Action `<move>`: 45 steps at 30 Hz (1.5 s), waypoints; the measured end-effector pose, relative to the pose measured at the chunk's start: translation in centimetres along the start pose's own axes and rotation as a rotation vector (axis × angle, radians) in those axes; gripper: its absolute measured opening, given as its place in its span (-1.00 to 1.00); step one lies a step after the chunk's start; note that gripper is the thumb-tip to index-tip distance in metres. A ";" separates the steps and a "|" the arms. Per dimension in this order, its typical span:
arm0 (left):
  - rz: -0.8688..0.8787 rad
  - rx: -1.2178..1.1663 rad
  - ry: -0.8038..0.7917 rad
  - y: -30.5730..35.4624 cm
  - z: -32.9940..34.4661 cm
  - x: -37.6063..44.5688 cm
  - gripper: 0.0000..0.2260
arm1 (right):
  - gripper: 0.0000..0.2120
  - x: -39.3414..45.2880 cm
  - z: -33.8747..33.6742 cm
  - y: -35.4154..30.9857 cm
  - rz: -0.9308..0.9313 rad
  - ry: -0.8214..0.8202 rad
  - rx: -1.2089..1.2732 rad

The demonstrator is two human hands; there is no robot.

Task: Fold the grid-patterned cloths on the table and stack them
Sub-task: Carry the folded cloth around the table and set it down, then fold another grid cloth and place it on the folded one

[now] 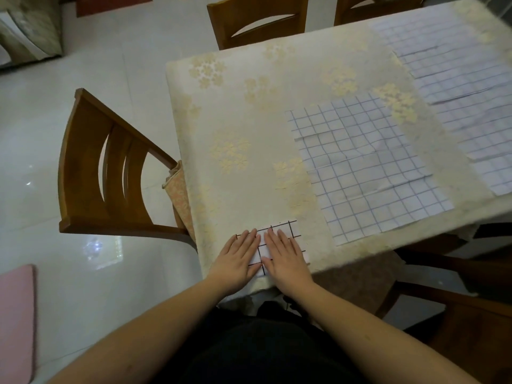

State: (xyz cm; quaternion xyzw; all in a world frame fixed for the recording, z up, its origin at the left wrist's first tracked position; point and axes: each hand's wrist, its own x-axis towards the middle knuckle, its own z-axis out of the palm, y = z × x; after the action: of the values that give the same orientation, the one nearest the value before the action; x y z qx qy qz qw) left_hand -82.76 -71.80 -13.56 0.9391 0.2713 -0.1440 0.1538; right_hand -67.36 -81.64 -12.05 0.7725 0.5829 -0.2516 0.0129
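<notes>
A small folded white cloth with a black grid point(288, 231) lies at the near left corner of the table point(243, 128). My left hand point(239, 257) and my right hand point(285, 254) lie flat on it side by side, fingers straight, pressing it down and covering most of it. To the right, a larger white cloth with a blue grid point(368, 167) lies spread out flat. Farther right, a row of overlapping grid cloths point(457, 70) runs along the table to its far end.
The table has a cream floral tablecloth. A wooden chair point(110, 173) stands at its left side, two more chairs point(257, 20) at the far end, and another chair point(443, 286) at the near right. A pink mat point(16, 320) lies on the white tile floor.
</notes>
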 end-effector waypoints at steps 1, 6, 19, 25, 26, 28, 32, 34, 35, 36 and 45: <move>-0.006 0.010 -0.015 -0.2 0.2 0.0 -0.39 | -0.31 0.0 0.4 0.6 -0.004 0.003 -0.049; 0.025 0.048 -0.057 -1.6 -0.1 0.2 -0.25 | -0.32 -0.7 1.2 4.0 0.128 0.029 -0.090; 0.181 0.027 -0.079 -4.8 -5.5 2.6 -0.29 | -0.43 -2.7 -2.6 2.1 0.565 0.306 0.219; 0.319 -0.072 -0.086 -4.9 -8.2 4.7 -0.48 | -0.44 -3.6 -3.0 -0.6 0.675 0.419 0.434; 0.335 -0.101 -0.083 -4.8 -8.6 5.0 -0.52 | -0.45 -3.9 -2.9 -0.9 0.686 0.428 0.461; 0.362 -0.147 -0.079 -4.3 -9.3 5.7 -0.56 | -0.45 -4.4 -2.7 -1.4 0.706 0.433 0.491; 0.397 -0.150 -0.094 -2.9 -10.8 7.5 -0.57 | -0.46 -5.5 -2.8 -1.6 0.727 0.432 0.503; 0.399 -0.147 -0.097 -2.1 -11.5 8.4 -0.57 | -0.46 -6.0 -3.0 -1.1 0.747 0.439 0.525; 0.399 -0.148 -0.099 -1.7 -11.7 8.9 -0.57 | -0.47 -6.2 -3.1 -0.8 0.754 0.445 0.541; 0.400 -0.148 -0.100 -1.2 -11.9 9.3 -0.56 | -0.47 -6.3 -3.2 -0.4 0.758 0.451 0.557; 0.441 -0.208 -0.076 3.6 -12.7 14.6 -0.62 | -0.44 -5.7 -4.7 5.1 0.736 0.416 0.567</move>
State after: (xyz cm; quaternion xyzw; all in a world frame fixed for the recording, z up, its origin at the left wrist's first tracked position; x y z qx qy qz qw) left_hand -66.53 -63.23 -6.44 0.9487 0.0671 -0.1136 0.2874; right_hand -62.07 -86.88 -7.01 0.9335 0.1714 -0.2195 -0.2259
